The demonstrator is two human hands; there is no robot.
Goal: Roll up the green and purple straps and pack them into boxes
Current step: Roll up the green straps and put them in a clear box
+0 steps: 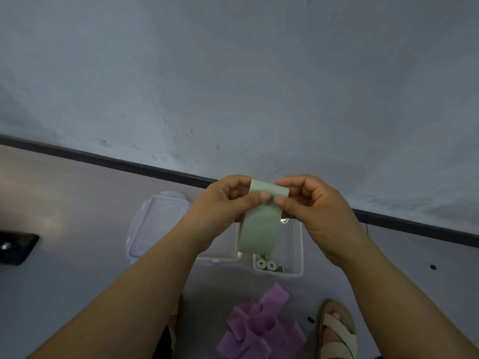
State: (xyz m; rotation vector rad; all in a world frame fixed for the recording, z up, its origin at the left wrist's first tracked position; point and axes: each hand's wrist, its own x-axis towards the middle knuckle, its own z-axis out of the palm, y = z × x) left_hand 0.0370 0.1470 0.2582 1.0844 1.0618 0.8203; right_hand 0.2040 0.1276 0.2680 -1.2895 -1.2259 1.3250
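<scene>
A pale green strap [260,226] hangs in the air in front of me, its top end folded over. My left hand [223,203] and my right hand [316,208] both pinch that top end between thumb and fingers. Below the strap stands a clear box [295,255] on the floor, and two rolled green straps [267,265] lie inside it. A second clear box [220,255] stands to its left, partly hidden by my left wrist. A heap of loose purple straps [259,327] lies on the floor nearer to me.
A clear lid with clips [155,226] lies left of the boxes. A dark object [15,247] sits at the far left. My sandalled foot [337,330] is at the lower right. A grey wall with a dark skirting [129,164] rises behind.
</scene>
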